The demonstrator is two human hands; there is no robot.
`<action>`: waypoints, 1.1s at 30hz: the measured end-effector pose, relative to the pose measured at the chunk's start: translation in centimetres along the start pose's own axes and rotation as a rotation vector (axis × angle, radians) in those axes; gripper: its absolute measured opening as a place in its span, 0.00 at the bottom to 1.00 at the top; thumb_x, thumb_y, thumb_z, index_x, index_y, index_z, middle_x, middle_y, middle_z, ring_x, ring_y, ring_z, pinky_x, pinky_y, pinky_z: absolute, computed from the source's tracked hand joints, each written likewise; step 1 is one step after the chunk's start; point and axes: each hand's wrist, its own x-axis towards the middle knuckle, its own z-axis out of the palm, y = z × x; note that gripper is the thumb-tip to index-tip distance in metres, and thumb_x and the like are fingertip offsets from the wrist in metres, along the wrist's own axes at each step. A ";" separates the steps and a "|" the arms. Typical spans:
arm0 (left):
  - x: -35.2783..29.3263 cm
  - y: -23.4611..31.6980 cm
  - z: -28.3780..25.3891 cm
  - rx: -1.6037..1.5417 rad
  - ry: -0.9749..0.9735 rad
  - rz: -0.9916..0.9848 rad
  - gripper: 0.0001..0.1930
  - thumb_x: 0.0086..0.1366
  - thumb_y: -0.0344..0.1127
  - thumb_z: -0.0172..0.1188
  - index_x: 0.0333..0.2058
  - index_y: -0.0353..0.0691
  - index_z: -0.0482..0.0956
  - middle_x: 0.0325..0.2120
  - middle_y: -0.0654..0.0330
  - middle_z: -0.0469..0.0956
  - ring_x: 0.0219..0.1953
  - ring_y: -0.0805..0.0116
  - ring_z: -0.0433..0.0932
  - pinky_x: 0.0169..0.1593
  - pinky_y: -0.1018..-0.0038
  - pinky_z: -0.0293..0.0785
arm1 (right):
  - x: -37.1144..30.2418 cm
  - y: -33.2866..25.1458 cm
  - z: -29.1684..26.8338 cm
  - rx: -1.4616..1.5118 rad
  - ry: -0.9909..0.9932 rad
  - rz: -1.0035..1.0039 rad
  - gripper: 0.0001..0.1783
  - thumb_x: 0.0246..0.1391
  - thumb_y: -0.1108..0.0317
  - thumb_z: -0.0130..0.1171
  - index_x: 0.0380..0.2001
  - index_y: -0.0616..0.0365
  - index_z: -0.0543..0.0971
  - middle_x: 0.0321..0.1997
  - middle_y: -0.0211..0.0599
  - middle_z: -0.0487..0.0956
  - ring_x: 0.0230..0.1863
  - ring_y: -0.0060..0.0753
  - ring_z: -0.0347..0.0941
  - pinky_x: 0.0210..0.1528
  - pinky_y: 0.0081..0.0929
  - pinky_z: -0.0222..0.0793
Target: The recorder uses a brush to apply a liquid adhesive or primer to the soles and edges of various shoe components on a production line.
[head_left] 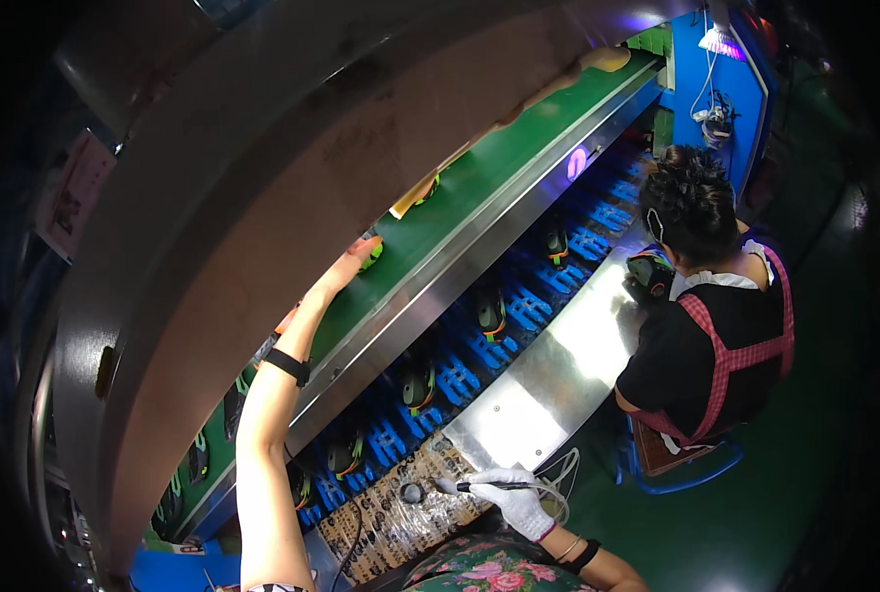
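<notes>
My bare left hand (346,264) is stretched out over the green conveyor belt (504,163), at the edge of the curved hood. Its fingers close on a shoe with bright green trim (373,257), partly hidden by the hand and the hood. My right hand (517,503), in a white glove, grips a brush (479,485) by its dark handle. The brush tip points left, close beside a small dark round cup (412,492). The cup sits on a bench top covered with taped brown sheeting (391,523).
Dark shoes (490,314) stand spaced along a lower line of blue racks (457,380). A curved metal hood (262,187) overhangs the belt. A shiny metal worktop (509,419) runs toward a seated co-worker (721,316), who handles a shoe (647,266). Pale cables (563,483) hang beside my right hand.
</notes>
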 end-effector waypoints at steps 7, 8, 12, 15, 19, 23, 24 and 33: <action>5.3 7.4 0.3 -0.270 -0.292 0.033 0.35 0.59 0.54 0.69 0.58 0.34 0.75 0.47 0.48 0.79 0.49 0.57 0.80 0.51 0.65 0.76 | 1.0 -0.2 -1.0 -0.065 0.021 -0.060 0.10 0.54 0.74 0.69 0.40 0.64 0.87 0.41 0.38 0.87 0.41 0.24 0.82 0.48 0.22 0.77; 6.1 5.9 0.4 -0.228 -0.135 0.204 0.37 0.59 0.55 0.69 0.61 0.36 0.72 0.52 0.46 0.75 0.55 0.54 0.76 0.57 0.63 0.72 | 1.3 -0.7 0.2 -0.042 -0.013 -0.076 0.10 0.54 0.74 0.69 0.40 0.65 0.87 0.41 0.38 0.87 0.41 0.24 0.82 0.49 0.22 0.77; 12.3 5.8 5.0 -0.106 -0.086 0.369 0.47 0.60 0.54 0.68 0.71 0.40 0.56 0.68 0.42 0.61 0.70 0.44 0.60 0.71 0.59 0.58 | 1.6 -2.7 0.8 -0.068 0.033 -0.011 0.09 0.53 0.74 0.69 0.39 0.64 0.87 0.39 0.38 0.88 0.41 0.23 0.82 0.49 0.21 0.76; 17.8 6.9 9.0 -0.035 -0.081 0.531 0.52 0.60 0.53 0.67 0.74 0.41 0.47 0.71 0.40 0.56 0.72 0.42 0.56 0.72 0.59 0.55 | 1.5 -3.3 0.5 -0.041 0.094 -0.056 0.08 0.53 0.74 0.69 0.37 0.63 0.88 0.38 0.36 0.87 0.39 0.23 0.81 0.48 0.21 0.76; 21.9 10.8 15.3 -0.155 -0.230 0.289 0.52 0.58 0.46 0.68 0.74 0.38 0.46 0.67 0.37 0.63 0.69 0.42 0.62 0.70 0.61 0.60 | 1.2 -3.2 -0.8 -0.063 0.211 0.049 0.09 0.53 0.71 0.70 0.37 0.60 0.89 0.37 0.32 0.88 0.41 0.19 0.81 0.59 0.22 0.70; 24.6 -3.5 9.4 0.169 -0.078 0.271 0.47 0.50 0.30 0.67 0.69 0.34 0.56 0.61 0.39 0.68 0.62 0.43 0.70 0.65 0.60 0.67 | 1.0 -1.4 0.8 0.042 0.036 0.084 0.09 0.52 0.68 0.71 0.37 0.55 0.89 0.41 0.30 0.89 0.43 0.20 0.82 0.77 0.40 0.44; 23.1 3.7 13.2 0.047 -0.013 0.332 0.37 0.48 0.27 0.67 0.60 0.35 0.70 0.53 0.41 0.74 0.57 0.44 0.74 0.60 0.60 0.72 | 1.1 -0.7 -0.7 -0.062 0.135 0.011 0.09 0.52 0.69 0.71 0.38 0.56 0.89 0.41 0.30 0.89 0.43 0.20 0.82 0.74 0.37 0.51; 11.5 12.5 6.8 -0.393 -0.035 0.460 0.19 0.55 0.36 0.68 0.46 0.40 0.84 0.41 0.47 0.81 0.45 0.51 0.80 0.49 0.61 0.75 | 1.2 -3.6 -0.9 0.016 0.258 0.027 0.08 0.54 0.74 0.69 0.38 0.65 0.87 0.40 0.36 0.87 0.41 0.22 0.81 0.48 0.21 0.76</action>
